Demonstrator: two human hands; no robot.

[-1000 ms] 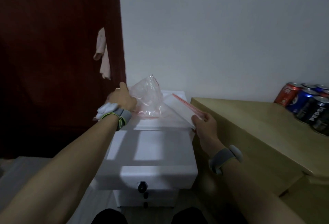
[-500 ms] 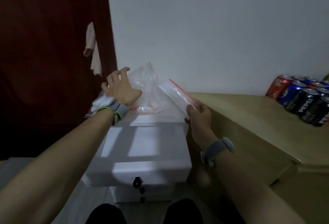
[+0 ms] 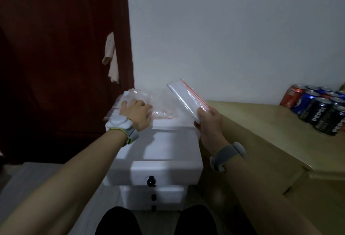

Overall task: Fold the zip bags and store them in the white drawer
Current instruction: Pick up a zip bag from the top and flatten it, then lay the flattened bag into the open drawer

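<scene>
The pulled-out white drawer [image 3: 164,147] lies open from above. Loose zip bags [image 3: 162,106] crowd the cabinet top behind it, against the wall. A wooden desk [image 3: 270,132] stands close along the right side, with soda cans [image 3: 317,109] at its far corner.

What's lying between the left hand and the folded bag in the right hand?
In the head view, loose zip bags lie crumpled on top of the white drawer unit, between the left hand and the folded bag.
</scene>
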